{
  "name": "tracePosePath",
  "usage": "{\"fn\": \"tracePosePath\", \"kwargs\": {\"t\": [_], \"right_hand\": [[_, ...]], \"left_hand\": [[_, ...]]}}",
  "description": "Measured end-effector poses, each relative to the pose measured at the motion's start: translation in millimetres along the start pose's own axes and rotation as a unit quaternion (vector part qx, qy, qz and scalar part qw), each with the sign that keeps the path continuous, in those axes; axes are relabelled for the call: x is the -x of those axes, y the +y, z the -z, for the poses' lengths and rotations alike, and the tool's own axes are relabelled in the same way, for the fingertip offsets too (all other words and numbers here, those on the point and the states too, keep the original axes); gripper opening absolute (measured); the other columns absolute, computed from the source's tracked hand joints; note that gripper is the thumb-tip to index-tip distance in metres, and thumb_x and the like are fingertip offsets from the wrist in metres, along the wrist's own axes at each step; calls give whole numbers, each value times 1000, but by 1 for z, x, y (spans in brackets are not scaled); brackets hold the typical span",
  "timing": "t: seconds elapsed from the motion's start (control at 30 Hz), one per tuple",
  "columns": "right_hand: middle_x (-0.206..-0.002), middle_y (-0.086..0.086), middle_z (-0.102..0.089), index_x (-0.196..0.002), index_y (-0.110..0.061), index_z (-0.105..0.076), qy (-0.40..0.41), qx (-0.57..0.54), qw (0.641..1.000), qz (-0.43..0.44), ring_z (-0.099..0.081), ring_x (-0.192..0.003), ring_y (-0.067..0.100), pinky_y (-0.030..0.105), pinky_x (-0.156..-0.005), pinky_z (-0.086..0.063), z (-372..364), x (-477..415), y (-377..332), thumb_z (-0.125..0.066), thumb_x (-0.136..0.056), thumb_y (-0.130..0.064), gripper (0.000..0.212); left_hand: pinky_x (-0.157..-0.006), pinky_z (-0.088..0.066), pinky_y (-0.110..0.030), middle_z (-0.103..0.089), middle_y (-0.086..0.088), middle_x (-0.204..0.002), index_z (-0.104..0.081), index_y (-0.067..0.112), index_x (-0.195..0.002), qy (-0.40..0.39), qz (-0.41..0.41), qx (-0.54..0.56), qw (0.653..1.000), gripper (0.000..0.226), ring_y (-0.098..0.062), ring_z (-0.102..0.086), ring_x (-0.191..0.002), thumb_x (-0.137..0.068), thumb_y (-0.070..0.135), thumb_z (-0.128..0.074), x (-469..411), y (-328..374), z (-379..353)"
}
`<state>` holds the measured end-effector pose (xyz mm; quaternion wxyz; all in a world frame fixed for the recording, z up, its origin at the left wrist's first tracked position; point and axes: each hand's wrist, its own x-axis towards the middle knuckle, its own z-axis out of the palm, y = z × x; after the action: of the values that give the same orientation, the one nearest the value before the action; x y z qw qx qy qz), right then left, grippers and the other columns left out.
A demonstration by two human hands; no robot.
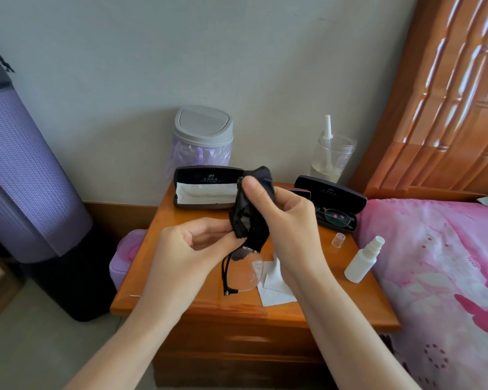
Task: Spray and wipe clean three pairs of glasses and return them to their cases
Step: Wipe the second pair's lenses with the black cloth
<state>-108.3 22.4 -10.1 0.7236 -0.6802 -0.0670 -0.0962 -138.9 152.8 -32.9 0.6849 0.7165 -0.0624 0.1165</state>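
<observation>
My left hand (190,244) pinches a pair of half-rim glasses (244,270) that hang down over the nightstand (164,277). My right hand (282,215) pinches a black cloth (251,218) wrapped around the upper lens. An open black case (206,187) with a white cloth inside stands at the back left. A second open case (334,201) at the back right holds dark-framed glasses (335,216). A third, reddish case (300,192) is mostly hidden behind my right hand. The white spray bottle (362,261) stands at the right edge, its clear cap (338,239) beside it.
A white cloth (273,288) lies under the glasses. A grey lidded bin (202,136) and a clear jar (331,156) stand at the back. A pink bed (440,277) borders the right, a purple rolled mat (26,178) and a purple box (124,254) the left.
</observation>
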Motion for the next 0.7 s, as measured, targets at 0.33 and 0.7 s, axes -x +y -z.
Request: {"fn": "tracePosePath", "kwargs": {"t": [0.33,0.7], "right_hand": [[-107,5,-73,-114,-7,-67,-72,-58,993,-75,-65,-109,18,45,-105,-42,12,12,14,-47,-95,-27,33],[-104,10,-74,-108,-8,-66,-101,-75,988,-95,-71,-94,20,27,-79,-56,7,14,15,-72,-67,-21,43]], "left_hand": [[-63,-45,1,-75,8,-70,-73,25,-83,43,60,107,992,11,6,-69,-74,-75,19,-70,-1,0,0],[-65,-47,-3,-76,11,-78,-73,22,-85,24,21,38,999,19,3,-69,-78,-70,30,-65,0,-4,3]]}}
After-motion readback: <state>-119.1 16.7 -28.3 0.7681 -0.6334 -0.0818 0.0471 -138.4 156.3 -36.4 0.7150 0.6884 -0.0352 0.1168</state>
